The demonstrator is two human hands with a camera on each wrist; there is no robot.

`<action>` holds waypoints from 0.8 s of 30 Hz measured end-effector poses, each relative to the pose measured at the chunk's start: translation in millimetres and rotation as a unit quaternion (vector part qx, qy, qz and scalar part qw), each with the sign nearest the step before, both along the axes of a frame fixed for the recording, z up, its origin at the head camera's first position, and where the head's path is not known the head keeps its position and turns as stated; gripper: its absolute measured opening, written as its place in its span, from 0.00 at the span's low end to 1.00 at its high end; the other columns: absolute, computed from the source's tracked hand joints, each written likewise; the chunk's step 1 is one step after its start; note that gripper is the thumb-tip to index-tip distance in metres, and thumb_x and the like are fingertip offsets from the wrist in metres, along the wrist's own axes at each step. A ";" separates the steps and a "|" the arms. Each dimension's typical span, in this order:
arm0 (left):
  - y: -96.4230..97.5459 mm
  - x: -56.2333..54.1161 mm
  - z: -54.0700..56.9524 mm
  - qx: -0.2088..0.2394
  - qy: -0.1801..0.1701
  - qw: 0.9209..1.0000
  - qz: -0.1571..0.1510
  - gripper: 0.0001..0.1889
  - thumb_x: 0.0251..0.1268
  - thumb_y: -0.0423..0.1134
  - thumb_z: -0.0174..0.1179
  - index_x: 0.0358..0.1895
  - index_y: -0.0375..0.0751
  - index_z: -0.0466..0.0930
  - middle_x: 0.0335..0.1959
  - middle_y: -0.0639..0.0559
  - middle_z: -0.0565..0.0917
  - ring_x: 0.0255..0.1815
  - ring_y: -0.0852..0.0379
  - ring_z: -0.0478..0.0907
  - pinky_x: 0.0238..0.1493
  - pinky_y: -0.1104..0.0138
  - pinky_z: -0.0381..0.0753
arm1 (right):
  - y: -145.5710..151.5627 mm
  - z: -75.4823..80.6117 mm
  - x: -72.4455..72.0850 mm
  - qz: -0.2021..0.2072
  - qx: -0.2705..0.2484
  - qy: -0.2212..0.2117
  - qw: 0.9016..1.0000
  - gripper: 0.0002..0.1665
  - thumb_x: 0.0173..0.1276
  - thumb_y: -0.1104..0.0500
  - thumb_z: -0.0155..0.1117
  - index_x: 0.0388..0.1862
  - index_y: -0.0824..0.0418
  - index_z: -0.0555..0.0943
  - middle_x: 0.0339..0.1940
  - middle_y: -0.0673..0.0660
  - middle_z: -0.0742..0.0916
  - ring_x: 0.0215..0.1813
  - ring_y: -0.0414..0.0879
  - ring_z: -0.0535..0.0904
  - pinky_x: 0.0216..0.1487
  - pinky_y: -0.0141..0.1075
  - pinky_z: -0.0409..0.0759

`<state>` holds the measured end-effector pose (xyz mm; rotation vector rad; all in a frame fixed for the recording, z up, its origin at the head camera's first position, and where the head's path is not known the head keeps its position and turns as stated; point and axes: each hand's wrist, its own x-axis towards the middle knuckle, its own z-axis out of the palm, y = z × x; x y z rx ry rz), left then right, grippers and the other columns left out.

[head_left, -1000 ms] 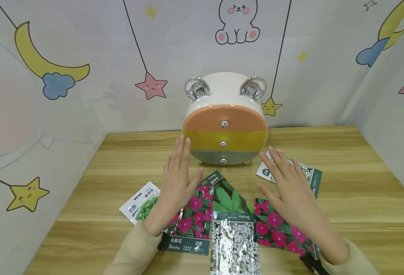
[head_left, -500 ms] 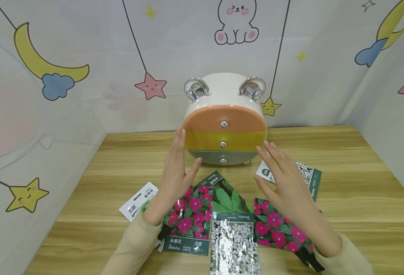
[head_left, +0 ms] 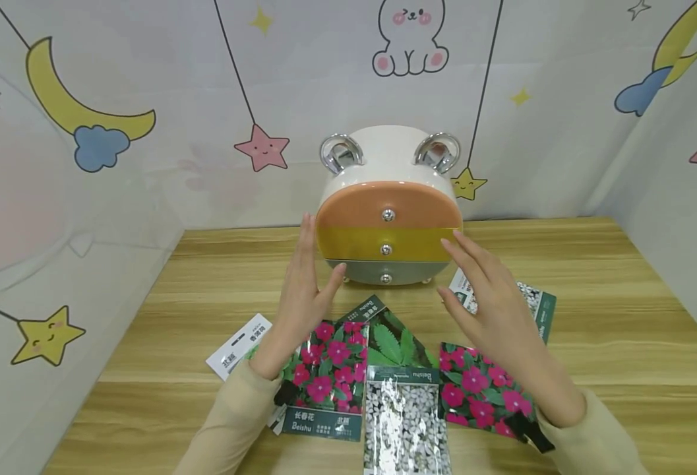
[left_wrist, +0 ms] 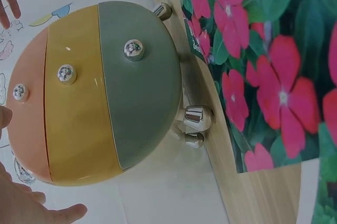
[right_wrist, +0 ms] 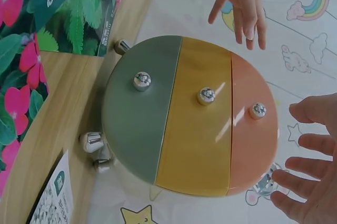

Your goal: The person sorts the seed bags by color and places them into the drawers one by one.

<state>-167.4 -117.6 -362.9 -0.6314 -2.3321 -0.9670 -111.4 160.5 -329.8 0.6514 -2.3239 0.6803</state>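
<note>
A small round cabinet (head_left: 388, 198) with orange, yellow and green drawers stands at the back of the table, its drawers closed. My left hand (head_left: 301, 293) hovers in front of its left side, fingers straight, thumb apart. Mirroring it, my right hand (head_left: 493, 313) is held before the right side with fingers spread. Neither holds anything. Beneath them lie seed packets: a pink-flower packet (head_left: 330, 369) near the left wrist, another pink-flower packet (head_left: 463, 392) under the right forearm, a white-flower packet (head_left: 404, 422) in front, and a green-leaf packet (head_left: 392, 340) between.
A white-topped packet (head_left: 238, 346) lies at the left, partly hidden by the left arm. Behind the right hand is another white-flower packet (head_left: 538, 307). Silver ear-like rings (head_left: 437, 153) top the cabinet. A printed curtain (head_left: 206, 99) backs the wooden table (head_left: 621, 316).
Both hands have moved a little forward, toward the cabinet. The left hand has turned more edge-on. The packets and the cabinet stay put.
</note>
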 end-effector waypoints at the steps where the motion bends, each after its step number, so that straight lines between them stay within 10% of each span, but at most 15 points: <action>1: -0.3 -0.7 0.2 0.004 -0.004 1.000 0.000 0.44 0.69 0.41 0.56 0.78 0.45 0.36 0.80 0.49 0.42 0.80 0.47 0.45 0.76 0.45 0.51 | -0.5 1.0 -0.8 0.001 0.000 0.001 1.000 0.42 0.57 0.61 0.70 0.71 0.57 0.67 0.71 0.61 0.72 0.67 0.59 0.70 0.63 0.57 0.71; 24: -4.7 -29.8 0.7 0.024 0.005 1.000 -0.008 0.46 0.64 0.41 0.61 0.77 0.40 0.40 0.79 0.45 0.48 0.79 0.46 0.49 0.77 0.49 0.53 | -19.9 13.6 -29.0 0.041 0.035 0.035 0.998 0.40 0.57 0.64 0.71 0.69 0.59 0.68 0.68 0.61 0.74 0.64 0.57 0.73 0.62 0.52 0.76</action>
